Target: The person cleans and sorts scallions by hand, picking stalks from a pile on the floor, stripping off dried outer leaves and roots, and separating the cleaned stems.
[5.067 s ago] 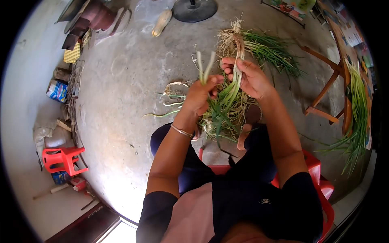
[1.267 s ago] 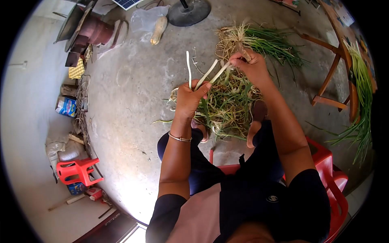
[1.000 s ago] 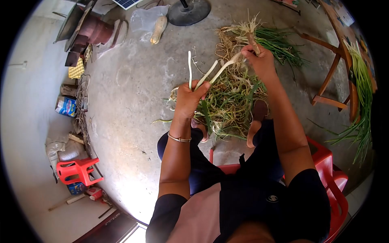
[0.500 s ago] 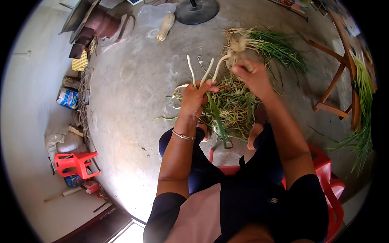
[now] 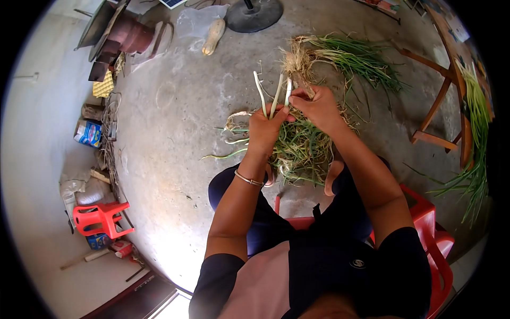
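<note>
Several green onions with pale, peeled-looking white stems (image 5: 260, 91) stand up out of my left hand (image 5: 265, 126), which is closed round them. My right hand (image 5: 317, 108) is close beside it, thumb and fingers pinched at the rightmost green onion (image 5: 288, 91). A brownish strip (image 5: 304, 86) runs up from the right fingers towards the roots lying behind; whether it is held is unclear. Under both hands a heap of green and dry trimmings (image 5: 303, 149) lies on the floor between my feet. Just beyond is a bunch of unpeeled green onions (image 5: 350, 56) with tangled roots.
On the right, long green onions (image 5: 477, 117) hang beside a wooden frame (image 5: 438, 114). A pale squash (image 5: 214, 36) and a round black base (image 5: 255, 16) are at the back. A small red chair (image 5: 101, 219) stands by the left wall.
My right hand has come down and left from near the root bunch to the stalks. My left hand has shifted slightly right, and the rightmost stem now stands straighter and whiter.
</note>
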A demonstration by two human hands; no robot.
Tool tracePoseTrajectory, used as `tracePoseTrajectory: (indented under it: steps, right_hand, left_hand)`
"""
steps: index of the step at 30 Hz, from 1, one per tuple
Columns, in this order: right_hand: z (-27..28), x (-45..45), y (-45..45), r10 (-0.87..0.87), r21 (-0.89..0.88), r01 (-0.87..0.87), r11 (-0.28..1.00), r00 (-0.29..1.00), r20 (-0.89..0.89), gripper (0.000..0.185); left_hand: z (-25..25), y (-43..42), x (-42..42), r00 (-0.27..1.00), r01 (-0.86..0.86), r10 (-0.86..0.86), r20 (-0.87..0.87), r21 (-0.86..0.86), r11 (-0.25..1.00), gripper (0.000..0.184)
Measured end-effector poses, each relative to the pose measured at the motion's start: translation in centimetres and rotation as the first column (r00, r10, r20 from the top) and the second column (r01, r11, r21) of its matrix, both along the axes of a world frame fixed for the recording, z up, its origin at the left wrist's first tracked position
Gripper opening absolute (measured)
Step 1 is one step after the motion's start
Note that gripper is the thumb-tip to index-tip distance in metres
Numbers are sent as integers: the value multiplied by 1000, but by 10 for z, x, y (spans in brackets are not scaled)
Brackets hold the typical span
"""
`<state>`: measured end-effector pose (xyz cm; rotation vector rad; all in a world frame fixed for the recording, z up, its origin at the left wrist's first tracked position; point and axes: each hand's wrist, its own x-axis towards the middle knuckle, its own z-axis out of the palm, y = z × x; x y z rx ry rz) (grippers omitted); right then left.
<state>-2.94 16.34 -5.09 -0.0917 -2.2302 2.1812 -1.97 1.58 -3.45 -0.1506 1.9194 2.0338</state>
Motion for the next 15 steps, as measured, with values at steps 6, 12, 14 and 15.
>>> tracePoseTrajectory:
  steps: [6,12,14,15]
  right_hand:
    - [5,1,-1,-32,2,32,999,999,15,17]
    - [1,0,1,-49,96,47,994,999,19,18]
    - [3,0,2,-27,69,26,997,999,20,18]
    - [2,-1,2,-27,69,26,997,999,20,18]
  left_hand:
    - [2,2,1,1000,7,-7,16,16,1000,12]
    - [1,2,2,996,39,-42,72,42,998,12]
    - [0,1,2,995,54,-59,85,55,997,13]
    - [-1,0,2,991,89,-97,91,81,993,16]
